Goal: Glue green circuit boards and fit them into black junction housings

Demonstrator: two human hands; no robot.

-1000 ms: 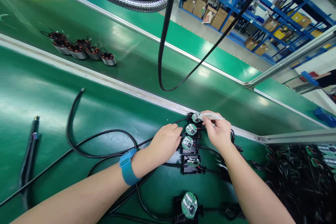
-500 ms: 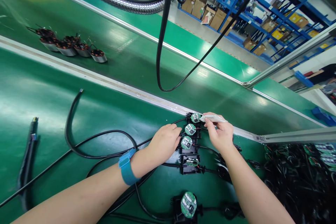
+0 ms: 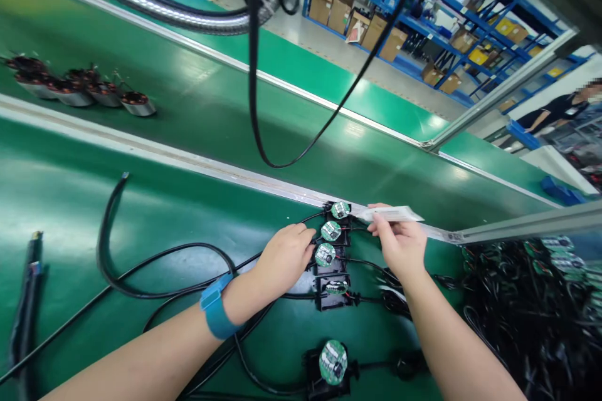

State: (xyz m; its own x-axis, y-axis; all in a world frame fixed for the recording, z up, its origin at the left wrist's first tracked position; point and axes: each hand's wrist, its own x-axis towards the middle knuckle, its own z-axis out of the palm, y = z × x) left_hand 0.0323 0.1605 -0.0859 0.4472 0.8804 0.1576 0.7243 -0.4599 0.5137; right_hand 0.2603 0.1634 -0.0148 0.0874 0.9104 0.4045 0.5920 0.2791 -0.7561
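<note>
My right hand grips a white squeeze tube, its narrow end pointing left, just right of the farthest round green circuit board. Several such boards sit in a row on black plastic housings, with black cables running out on both sides. At the row's left edge my left hand is closed, fingertips beside the second board and third board; whatever they pinch is hidden. A teal band circles the left wrist. Nearer to me, another board rests on a separate housing.
Black cables loop across the green bench on the left. Copper-wound motor stators stand beyond the metal rail. A black cable loop hangs ahead. Heaped cables and boards lie right. A person is far right.
My right hand has drawn the tube rightward, away from the farthest board. The left hand keeps its place at the row. The whole view has shifted, sliding the scene leftward.
</note>
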